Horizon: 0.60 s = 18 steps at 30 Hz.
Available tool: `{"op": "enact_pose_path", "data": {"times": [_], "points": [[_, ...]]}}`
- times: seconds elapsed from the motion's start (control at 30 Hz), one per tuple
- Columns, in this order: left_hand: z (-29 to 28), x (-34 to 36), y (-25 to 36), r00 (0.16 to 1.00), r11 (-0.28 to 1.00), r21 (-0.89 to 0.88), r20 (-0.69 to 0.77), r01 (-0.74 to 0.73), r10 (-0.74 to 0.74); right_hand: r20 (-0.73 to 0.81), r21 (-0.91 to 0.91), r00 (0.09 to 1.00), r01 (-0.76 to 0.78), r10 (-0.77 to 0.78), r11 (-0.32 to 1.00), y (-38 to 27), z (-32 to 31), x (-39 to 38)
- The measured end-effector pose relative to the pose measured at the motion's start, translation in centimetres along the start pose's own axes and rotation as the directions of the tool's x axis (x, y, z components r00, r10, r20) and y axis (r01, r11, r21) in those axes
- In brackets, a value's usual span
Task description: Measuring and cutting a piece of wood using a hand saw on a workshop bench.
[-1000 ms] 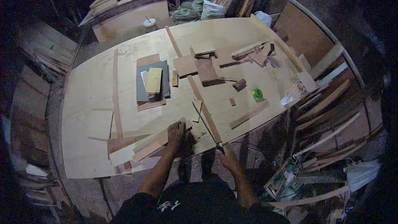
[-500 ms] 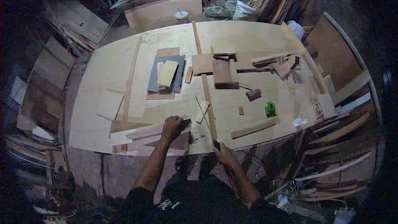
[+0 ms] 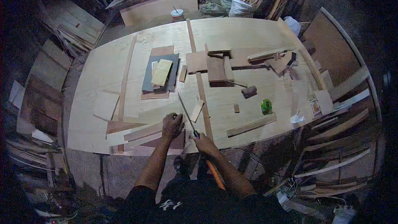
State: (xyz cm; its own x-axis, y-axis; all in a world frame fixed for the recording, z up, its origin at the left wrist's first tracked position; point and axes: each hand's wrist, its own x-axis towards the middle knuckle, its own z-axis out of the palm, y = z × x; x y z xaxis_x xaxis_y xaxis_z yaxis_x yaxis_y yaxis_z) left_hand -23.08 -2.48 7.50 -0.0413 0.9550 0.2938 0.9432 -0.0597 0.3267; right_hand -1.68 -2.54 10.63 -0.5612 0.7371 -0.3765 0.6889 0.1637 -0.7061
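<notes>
My right hand (image 3: 205, 144) is closed round the handle of a hand saw (image 3: 185, 108), whose thin blade shows nearly edge-on and points away over the table. Its orange handle end runs back beneath my right forearm. My left hand (image 3: 172, 126), fingers curled, rests on the right end of a wooden strip (image 3: 143, 132) near the table's front edge. Under that strip lie a pale board and a dark reddish-brown board (image 3: 176, 140). A small pale wood piece (image 3: 197, 110) lies just right of the blade.
Boards are stacked on the worktable beside a dark grey sheet (image 3: 148, 79). To the right lie a brown wooden assembly (image 3: 217, 69), a mallet (image 3: 249, 91), a green tape measure (image 3: 266, 106) and a long wood strip (image 3: 251, 125). Leaning panels (image 3: 336, 54) and offcuts surround the table.
My right hand has moved left with the saw, bringing its blade close beside my left hand. My left hand stays on the strip. The whole view has shifted slightly.
</notes>
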Motion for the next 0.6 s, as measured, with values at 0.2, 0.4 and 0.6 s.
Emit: {"op": "enact_pose_path", "data": {"times": [0.2,0.4,0.6], "points": [[0.1,-0.6,-0.2,0.996,0.995,-0.091,-0.069,0.044,-0.050,0.040,0.002,0.999,0.024,-0.024,1.000,-1.5,-0.2,-0.7],[0.5,-0.8,-1.1,0.992,0.994,-0.110,-0.124,0.019,-0.033,0.195,0.249,0.968,-0.207,0.160,0.946,-2.3,-0.9,0.1],[0.5,-1.6,-2.4,0.995,0.995,-0.099,-0.093,0.028,-0.037,0.266,0.139,0.953,-0.185,0.143,0.973,-5.2,-2.3,-0.5]]}}
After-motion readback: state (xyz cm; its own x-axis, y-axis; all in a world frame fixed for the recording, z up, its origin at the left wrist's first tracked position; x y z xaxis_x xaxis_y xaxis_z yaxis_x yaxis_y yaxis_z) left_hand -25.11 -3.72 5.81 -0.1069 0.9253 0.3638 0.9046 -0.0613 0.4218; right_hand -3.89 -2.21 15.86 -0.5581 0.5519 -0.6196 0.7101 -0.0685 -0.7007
